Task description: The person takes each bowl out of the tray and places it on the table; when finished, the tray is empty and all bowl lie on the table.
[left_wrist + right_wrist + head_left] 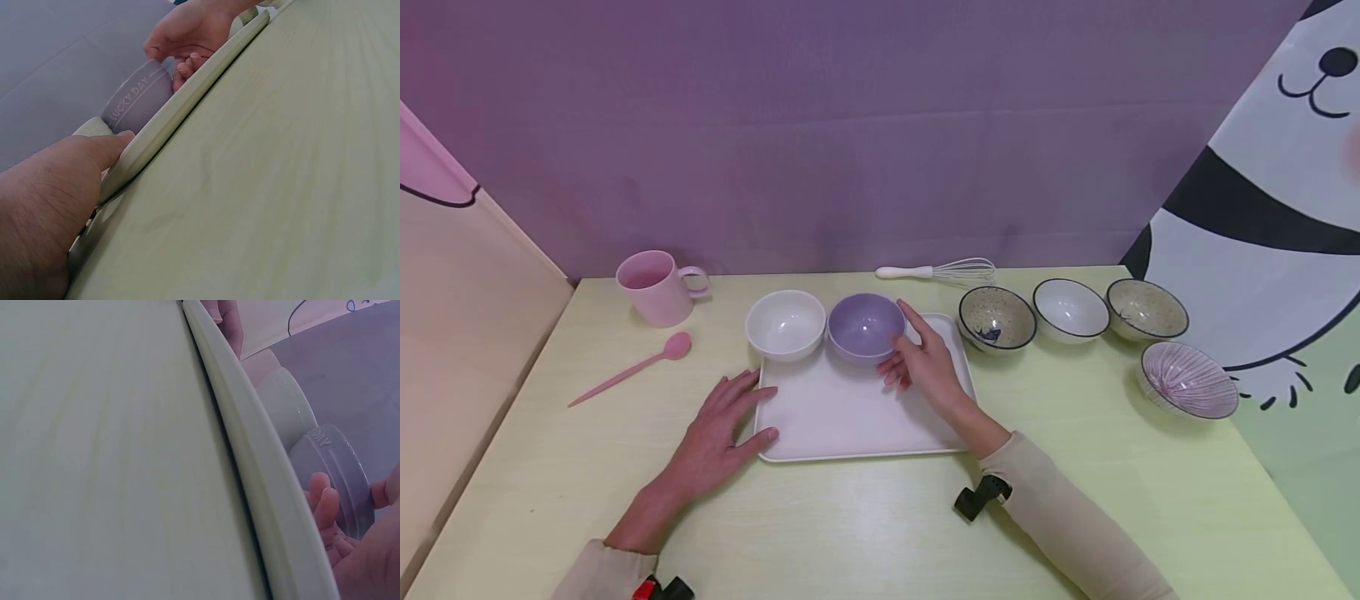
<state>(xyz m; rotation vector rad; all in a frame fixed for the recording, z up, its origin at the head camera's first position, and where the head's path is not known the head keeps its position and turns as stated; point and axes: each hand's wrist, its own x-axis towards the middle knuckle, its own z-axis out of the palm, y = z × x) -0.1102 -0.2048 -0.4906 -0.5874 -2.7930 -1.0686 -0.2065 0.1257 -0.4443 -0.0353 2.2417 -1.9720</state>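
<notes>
Purple bowl [867, 329], far side of tray [838, 421]; right hand [928, 367], fingers curled round bowl. Left hand [717, 429] spread, at tray edge. White bowl [786, 323] crowds left; whisk [929, 272] behind; four bowls [1071, 310] right; mug [658, 293], spoon [647, 364] left.

The near part of the tray [850, 425] leaves open room between the left hand [718, 433] at its left edge and the right hand [925, 362], which bars the purple bowl [867, 333] from the right. The white bowl [785, 329] crowds that bowl's left side, with scarcely a gap between. The blue-marked speckled bowl [997, 321] hems in the tray's far right corner. Before the tray, the table [835, 533] gives free passage as far as the right sleeve [1067, 521].
</notes>
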